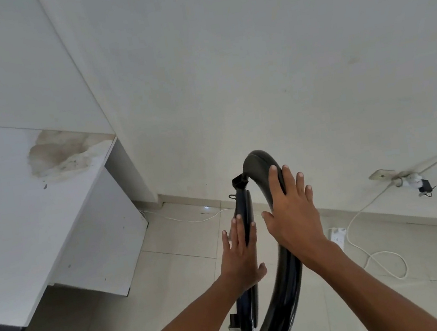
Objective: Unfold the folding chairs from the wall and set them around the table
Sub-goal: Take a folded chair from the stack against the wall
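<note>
Fingers (240,230) of the left hand (241,258) are lying straight, pressing flat against the dark seat panel (245,209) of the black, curved-frame folding chair (288,288) and gripping nothing. Fingers (287,180) of the right hand (295,219) are spreading straight over the chair's arched black back hoop (256,159), with the palm resting on it and nothing curling round it.

Head view: the chair is standing upright over the pale tiled floor (176,270), near the white wall (280,56), with seat panel and hoop slightly apart. A chipped white surface (35,221) is standing at left. A white cable (378,257) is trailing across the floor beside a white power strip (337,237).
</note>
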Demonstrator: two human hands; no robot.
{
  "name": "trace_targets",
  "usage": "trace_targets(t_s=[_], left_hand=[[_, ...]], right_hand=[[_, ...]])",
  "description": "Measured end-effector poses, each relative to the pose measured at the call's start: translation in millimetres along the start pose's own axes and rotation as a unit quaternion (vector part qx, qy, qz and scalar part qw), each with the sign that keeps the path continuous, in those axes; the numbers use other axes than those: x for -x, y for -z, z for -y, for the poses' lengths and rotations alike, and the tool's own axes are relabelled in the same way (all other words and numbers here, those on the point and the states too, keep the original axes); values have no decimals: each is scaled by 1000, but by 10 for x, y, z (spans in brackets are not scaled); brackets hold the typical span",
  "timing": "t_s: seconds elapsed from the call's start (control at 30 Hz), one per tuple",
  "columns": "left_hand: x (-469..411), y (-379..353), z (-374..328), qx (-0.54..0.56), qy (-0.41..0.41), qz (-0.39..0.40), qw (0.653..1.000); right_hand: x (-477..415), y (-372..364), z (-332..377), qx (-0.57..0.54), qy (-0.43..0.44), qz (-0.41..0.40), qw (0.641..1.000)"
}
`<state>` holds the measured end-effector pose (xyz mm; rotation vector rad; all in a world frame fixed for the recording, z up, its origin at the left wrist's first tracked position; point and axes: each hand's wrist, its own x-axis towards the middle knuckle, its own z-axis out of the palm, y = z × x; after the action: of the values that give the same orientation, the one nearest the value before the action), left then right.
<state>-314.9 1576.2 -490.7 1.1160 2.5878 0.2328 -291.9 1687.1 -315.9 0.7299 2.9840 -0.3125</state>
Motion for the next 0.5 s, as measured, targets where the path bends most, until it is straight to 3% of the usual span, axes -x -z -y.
trace_targets(t_s=[0.2,0.5], left_hand=[[-48,-104,-15,60,-32,-23,997],[-67,-129,49,80,-71,-49,993]], right_hand=[[74,19,-215,-177,-2,-34,984],[97,0,-381,-223,-25,-32,974]])
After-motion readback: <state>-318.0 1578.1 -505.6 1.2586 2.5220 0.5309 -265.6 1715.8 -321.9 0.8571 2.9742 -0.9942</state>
